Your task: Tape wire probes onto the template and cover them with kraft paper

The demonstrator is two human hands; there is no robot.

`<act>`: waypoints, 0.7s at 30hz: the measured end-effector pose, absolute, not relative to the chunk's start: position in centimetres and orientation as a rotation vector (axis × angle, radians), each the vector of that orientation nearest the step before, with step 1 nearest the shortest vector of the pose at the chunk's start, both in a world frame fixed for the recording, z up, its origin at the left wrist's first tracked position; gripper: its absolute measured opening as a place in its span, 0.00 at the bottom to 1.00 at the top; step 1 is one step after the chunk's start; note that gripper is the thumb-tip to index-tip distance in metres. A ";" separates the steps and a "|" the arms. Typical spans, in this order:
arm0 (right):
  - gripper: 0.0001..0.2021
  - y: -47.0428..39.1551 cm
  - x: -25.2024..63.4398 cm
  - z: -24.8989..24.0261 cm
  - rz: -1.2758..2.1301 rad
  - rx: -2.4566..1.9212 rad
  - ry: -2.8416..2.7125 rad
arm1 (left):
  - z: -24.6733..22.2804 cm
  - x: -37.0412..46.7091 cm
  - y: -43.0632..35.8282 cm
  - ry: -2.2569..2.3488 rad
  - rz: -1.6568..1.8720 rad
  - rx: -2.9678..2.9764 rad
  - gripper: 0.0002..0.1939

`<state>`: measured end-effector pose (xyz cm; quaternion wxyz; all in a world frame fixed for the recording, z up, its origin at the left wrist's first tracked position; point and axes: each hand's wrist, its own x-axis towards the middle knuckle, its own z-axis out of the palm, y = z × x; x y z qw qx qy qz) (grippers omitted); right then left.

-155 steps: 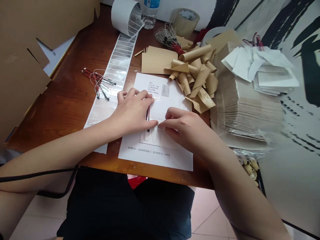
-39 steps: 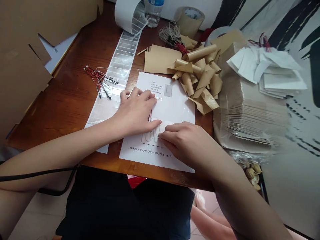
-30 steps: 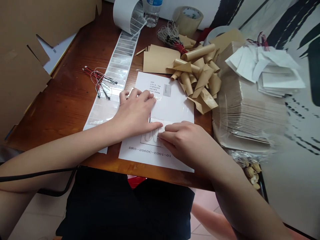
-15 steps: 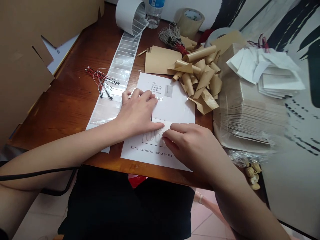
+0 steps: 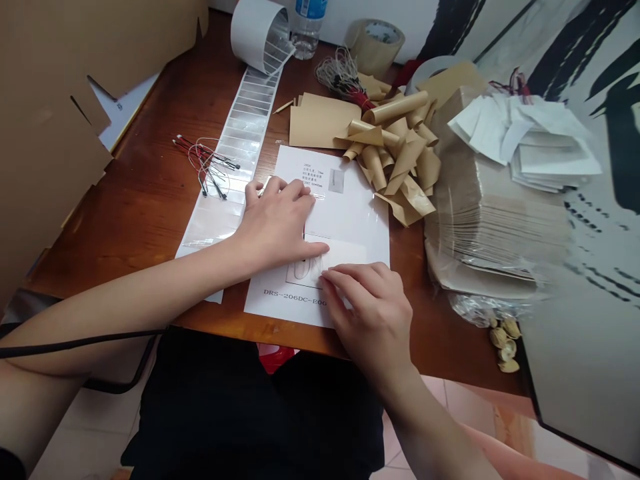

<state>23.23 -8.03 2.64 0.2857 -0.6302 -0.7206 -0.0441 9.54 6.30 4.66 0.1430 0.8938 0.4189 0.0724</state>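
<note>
A printed white sheet (image 5: 357, 220) lies on the table, with a drawn rectangle and large lettering near its front edge. Inside that rectangle a thin, pale wire (image 5: 301, 270) lies in narrow loops on a small clear or whitish piece. My left hand (image 5: 277, 220) rests palm down over the sheet's left part, fingers spread and thumb stretched toward the loops. What lies beneath the palm is hidden. Just right of that thumb, my right hand (image 5: 373, 300) pinches the wire between thumb and forefinger, covering part of the lettering.
Left of the sheet runs a label strip (image 5: 240, 133) with red-and-black wires (image 5: 207, 167) on it. Behind are brown paper pieces (image 5: 320, 120), curled brown scraps (image 5: 400, 147), a tape roll (image 5: 377, 47) and a bottle (image 5: 306, 30). At right stands a bagged card stack (image 5: 505, 227).
My right hand has swung its wrist toward me and shifted slightly left, still pinching at the loops. The wire loops look differently shaped. My left hand stays almost in place.
</note>
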 end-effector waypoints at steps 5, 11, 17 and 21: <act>0.11 -8.0 22.8 2.5 -0.170 -1.708 -1.983 | 4.8 9.6 6.4 1.197 0.209 2.582 0.33; 0.13 -8.1 23.1 2.2 -0.153 -1.709 -2.046 | 4.8 9.6 6.3 1.201 0.201 2.582 0.32; 0.12 -8.1 23.1 2.1 -0.170 -1.677 -2.043 | 4.7 9.6 6.3 1.196 0.214 2.581 0.32; 0.13 -8.1 23.1 2.1 -0.104 -1.690 -2.045 | 4.6 9.7 6.3 1.196 0.221 2.578 0.32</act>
